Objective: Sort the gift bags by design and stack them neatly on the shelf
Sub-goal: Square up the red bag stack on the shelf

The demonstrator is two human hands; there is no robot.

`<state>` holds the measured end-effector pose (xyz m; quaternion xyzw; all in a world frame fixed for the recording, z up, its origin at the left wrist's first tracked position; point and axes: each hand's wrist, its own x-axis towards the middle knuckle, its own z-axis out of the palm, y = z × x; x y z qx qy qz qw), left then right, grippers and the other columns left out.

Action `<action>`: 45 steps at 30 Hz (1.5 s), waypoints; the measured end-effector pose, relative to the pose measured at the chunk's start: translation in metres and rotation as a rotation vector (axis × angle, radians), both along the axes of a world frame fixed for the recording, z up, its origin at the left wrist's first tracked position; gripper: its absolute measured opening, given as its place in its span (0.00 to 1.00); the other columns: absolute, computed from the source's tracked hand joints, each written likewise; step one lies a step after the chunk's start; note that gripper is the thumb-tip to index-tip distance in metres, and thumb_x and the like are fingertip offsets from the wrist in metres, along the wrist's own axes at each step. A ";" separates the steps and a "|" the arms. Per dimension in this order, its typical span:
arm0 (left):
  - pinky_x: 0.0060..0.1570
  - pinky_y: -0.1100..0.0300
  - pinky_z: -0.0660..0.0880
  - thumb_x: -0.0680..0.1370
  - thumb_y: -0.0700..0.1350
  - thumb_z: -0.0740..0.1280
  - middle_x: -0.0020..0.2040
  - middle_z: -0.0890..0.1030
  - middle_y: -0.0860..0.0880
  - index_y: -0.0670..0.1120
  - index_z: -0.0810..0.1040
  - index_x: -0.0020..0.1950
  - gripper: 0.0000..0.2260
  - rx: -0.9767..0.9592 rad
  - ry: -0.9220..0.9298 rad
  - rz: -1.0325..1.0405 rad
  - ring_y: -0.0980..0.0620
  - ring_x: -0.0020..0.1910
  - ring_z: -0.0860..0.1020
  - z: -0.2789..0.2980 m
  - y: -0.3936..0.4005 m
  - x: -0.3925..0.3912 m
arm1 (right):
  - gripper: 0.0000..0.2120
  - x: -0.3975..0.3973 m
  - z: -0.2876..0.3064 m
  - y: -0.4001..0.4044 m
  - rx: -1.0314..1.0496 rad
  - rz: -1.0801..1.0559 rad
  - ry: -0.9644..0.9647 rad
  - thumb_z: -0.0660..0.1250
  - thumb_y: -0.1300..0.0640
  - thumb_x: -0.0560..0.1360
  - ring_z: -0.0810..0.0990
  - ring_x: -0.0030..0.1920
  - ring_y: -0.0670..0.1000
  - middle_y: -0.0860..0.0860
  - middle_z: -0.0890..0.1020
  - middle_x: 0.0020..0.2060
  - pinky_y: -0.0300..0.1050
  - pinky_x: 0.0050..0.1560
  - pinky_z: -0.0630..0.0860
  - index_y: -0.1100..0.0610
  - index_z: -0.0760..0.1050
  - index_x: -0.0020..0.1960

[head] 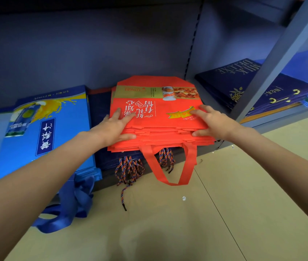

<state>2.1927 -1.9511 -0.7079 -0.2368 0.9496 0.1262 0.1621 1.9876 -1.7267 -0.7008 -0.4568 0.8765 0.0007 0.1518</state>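
- Nearest the camera are the two bare forearms, reaching forward to a stack of red gift bags (158,117) on the low shelf (268,127).
- The left hand (114,127) holds the stack's left front corner: fingers spread flat on the top bag, thumb lying along the front edge of the layers below. The right hand (212,122) mirrors it on the right corner, fingers on top and thumb pressed into the edge. Neither hand is closed tight; both clamp the pile loosely between fingers and thumb.
- Just below the grip, one red handle loop (170,164) hangs off the shelf front towards the floor. It could snag or drag the top bags forward if the pile is shoved back.
- Under the hands the red stack rests on dark navy bags (100,102), whose twisted cord handles (128,170) dangle beside the red loop. A push may slide that lower pile too, or tangle cords with the loop.
- The red layers at the front edge look stepped, not flush; uneven pressure from either hand would likely fan them further.
- Left of the left hand lies a blue bag stack (51,132), close enough for a skewed pile to overlap it.
- Right of the right hand, past the upright, navy bags with gold print (243,81) sit well apart.
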 end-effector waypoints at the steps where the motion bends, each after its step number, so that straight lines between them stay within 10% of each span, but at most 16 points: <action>1: 0.73 0.42 0.51 0.75 0.61 0.62 0.77 0.42 0.41 0.58 0.43 0.77 0.37 0.011 -0.012 -0.004 0.33 0.74 0.47 0.000 -0.003 -0.001 | 0.39 -0.003 0.001 -0.001 0.007 0.018 -0.017 0.70 0.43 0.71 0.63 0.70 0.60 0.56 0.55 0.74 0.53 0.68 0.63 0.49 0.55 0.75; 9: 0.69 0.46 0.56 0.73 0.64 0.62 0.75 0.59 0.47 0.49 0.56 0.77 0.36 -0.353 0.051 -0.308 0.44 0.73 0.55 0.015 -0.009 -0.012 | 0.43 -0.026 0.006 -0.005 0.046 0.021 -0.084 0.75 0.41 0.63 0.66 0.68 0.58 0.57 0.68 0.68 0.51 0.68 0.64 0.50 0.61 0.73; 12: 0.48 0.46 0.78 0.75 0.57 0.62 0.57 0.80 0.43 0.42 0.75 0.63 0.24 -0.402 0.355 -0.505 0.41 0.54 0.78 0.016 -0.009 -0.007 | 0.44 -0.025 0.009 0.004 -0.056 0.003 -0.072 0.71 0.37 0.61 0.68 0.67 0.59 0.58 0.69 0.66 0.51 0.68 0.65 0.53 0.64 0.72; 15: 0.32 0.46 0.77 0.79 0.50 0.61 0.44 0.83 0.40 0.44 0.72 0.61 0.14 -0.402 0.518 -0.407 0.35 0.38 0.81 0.019 -0.014 -0.002 | 0.40 -0.013 0.018 0.026 -0.242 0.046 0.028 0.71 0.42 0.65 0.68 0.67 0.61 0.58 0.64 0.70 0.53 0.68 0.66 0.55 0.65 0.72; 22: 0.23 0.54 0.72 0.76 0.36 0.63 0.67 0.72 0.44 0.57 0.58 0.69 0.27 -0.422 0.543 -0.453 0.37 0.26 0.77 0.020 -0.019 -0.002 | 0.42 0.038 -0.016 0.064 -0.377 0.563 0.548 0.77 0.60 0.59 0.65 0.66 0.64 0.58 0.64 0.70 0.61 0.63 0.62 0.50 0.65 0.69; 25: 0.24 0.54 0.71 0.66 0.26 0.65 0.72 0.63 0.46 0.57 0.65 0.68 0.38 -0.493 0.447 -0.549 0.36 0.37 0.80 0.026 -0.013 -0.003 | 0.28 0.054 -0.042 0.054 -0.303 0.699 0.554 0.75 0.58 0.63 0.66 0.65 0.61 0.55 0.70 0.68 0.59 0.62 0.62 0.50 0.73 0.62; 29: 0.52 0.52 0.74 0.81 0.45 0.55 0.76 0.57 0.57 0.63 0.66 0.70 0.20 -0.500 0.064 -0.385 0.46 0.65 0.73 0.037 -0.003 -0.007 | 0.08 0.048 -0.005 0.021 -0.556 0.503 0.234 0.69 0.56 0.69 0.70 0.54 0.55 0.56 0.77 0.55 0.49 0.51 0.67 0.57 0.80 0.47; 35: 0.68 0.50 0.64 0.71 0.66 0.65 0.77 0.53 0.56 0.64 0.58 0.73 0.33 -0.217 -0.055 -0.309 0.48 0.74 0.61 0.045 -0.009 -0.003 | 0.09 0.034 0.023 0.023 -0.560 0.444 -0.049 0.66 0.64 0.70 0.77 0.48 0.47 0.55 0.80 0.48 0.32 0.50 0.70 0.62 0.80 0.48; 39: 0.61 0.52 0.70 0.71 0.64 0.67 0.77 0.55 0.55 0.65 0.56 0.73 0.34 -0.361 -0.073 -0.358 0.47 0.70 0.66 0.040 -0.003 -0.006 | 0.15 0.032 0.023 0.034 -0.261 0.455 -0.147 0.66 0.69 0.70 0.78 0.51 0.51 0.53 0.81 0.50 0.21 0.51 0.62 0.58 0.81 0.55; 45: 0.58 0.53 0.71 0.78 0.53 0.59 0.76 0.60 0.53 0.65 0.61 0.72 0.23 -0.410 -0.010 -0.343 0.46 0.67 0.70 0.047 0.008 -0.008 | 0.24 0.036 0.010 0.039 -0.253 0.292 -0.112 0.63 0.71 0.73 0.75 0.59 0.55 0.52 0.76 0.60 0.31 0.55 0.64 0.54 0.74 0.65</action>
